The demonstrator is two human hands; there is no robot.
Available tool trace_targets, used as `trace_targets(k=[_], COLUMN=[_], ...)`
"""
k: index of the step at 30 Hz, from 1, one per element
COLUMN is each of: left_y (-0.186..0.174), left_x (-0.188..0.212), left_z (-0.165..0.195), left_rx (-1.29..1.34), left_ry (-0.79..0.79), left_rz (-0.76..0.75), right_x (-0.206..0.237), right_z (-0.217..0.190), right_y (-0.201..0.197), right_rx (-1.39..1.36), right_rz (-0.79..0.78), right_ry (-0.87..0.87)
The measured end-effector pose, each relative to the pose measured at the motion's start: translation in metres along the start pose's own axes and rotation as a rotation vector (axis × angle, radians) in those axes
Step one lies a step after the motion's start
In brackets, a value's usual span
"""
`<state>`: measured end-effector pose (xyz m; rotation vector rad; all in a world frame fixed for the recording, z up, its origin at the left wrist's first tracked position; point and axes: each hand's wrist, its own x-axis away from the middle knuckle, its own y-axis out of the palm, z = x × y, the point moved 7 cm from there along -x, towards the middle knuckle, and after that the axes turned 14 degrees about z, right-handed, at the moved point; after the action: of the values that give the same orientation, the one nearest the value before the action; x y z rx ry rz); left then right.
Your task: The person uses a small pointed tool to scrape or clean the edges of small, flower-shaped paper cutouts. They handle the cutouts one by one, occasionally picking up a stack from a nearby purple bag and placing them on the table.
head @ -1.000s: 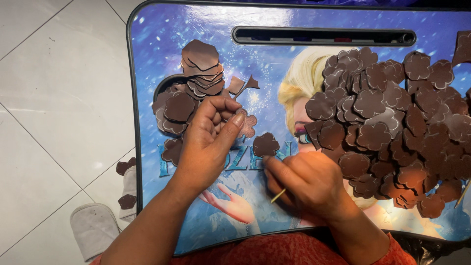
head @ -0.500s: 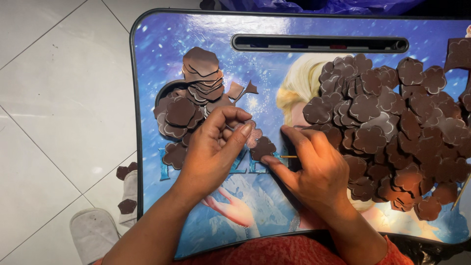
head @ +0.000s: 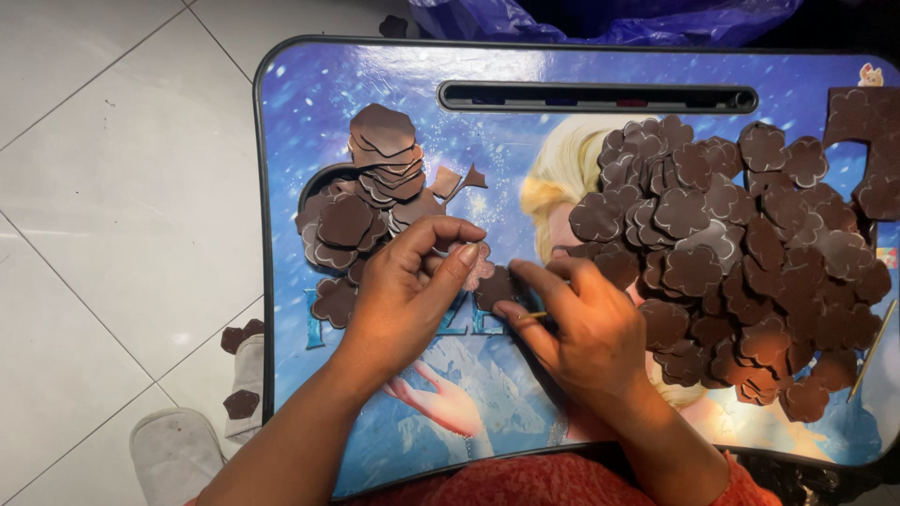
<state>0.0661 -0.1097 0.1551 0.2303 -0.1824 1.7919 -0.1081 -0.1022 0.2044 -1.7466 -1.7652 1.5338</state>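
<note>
You get even, bright overhead light; soft glare sits on the glossy lap table [head: 309, 103], shadows stay faint, and focus holds sharp from near to far.

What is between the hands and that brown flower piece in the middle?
Nothing visible. The left hand and right hand both touch the brown flower piece directly on the lap table; the big pile lies off to the side.

There is one camera, worn on the person's head. It looks almost straight down and sits close. The blue picture counter [head: 375, 122] fills most of the frame, from the middle to the right edge. The white tile floor [head: 112, 187] shows along the left side. The person's arms come in from the bottom edge. No second view shares this scene.
</note>
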Motion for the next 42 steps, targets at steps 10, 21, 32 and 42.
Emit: trace_targets(k=[10,21,32,42], left_y=[-0.001,-0.018,-0.025,-0.022], left_x=[0.005,0.006,0.012,-0.004], left_z=[0.017,0.029,0.062,0.057], left_rx=[-0.111,0.152,-0.153,-0.257], left_ry=[0.107,0.208,0.527,0.463], left_rz=[0.023,0.159,0.284,0.313], right_x=[-0.018,-0.040,-0.048,-0.060], right_z=[-0.020,-0.018,-0.018,-0.015], right_y=[-0.001,0.014,0.016,0.008], right_rx=[-0.138,-0.200,-0.165,-0.262], right_rz=[-0.141,-0.445,-0.488,-0.490], right_ry=[0.012,0.213,0.135,0.012])
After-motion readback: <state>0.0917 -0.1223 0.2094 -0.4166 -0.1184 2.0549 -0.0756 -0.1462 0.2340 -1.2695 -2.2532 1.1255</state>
